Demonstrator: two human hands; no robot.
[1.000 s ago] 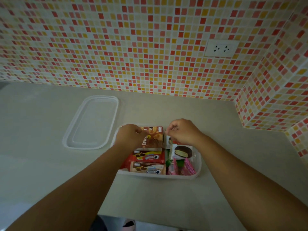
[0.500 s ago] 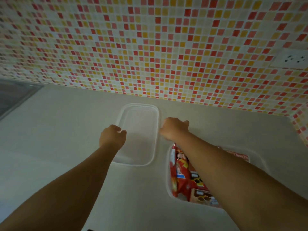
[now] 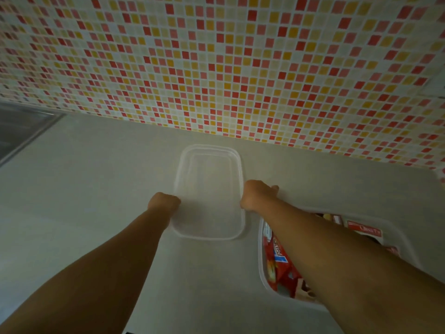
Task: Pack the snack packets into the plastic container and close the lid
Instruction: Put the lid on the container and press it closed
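I grip the lid [image 3: 209, 191], lying on the tabletop [image 3: 96, 189] left of the container [image 3: 261, 261], with left hand [image 3: 163, 204] and right hand [image 3: 255, 195] curled on its long edges; lift level.

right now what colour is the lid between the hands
Clear, colourless plastic lid; the pale countertop shows through it. Head view only.
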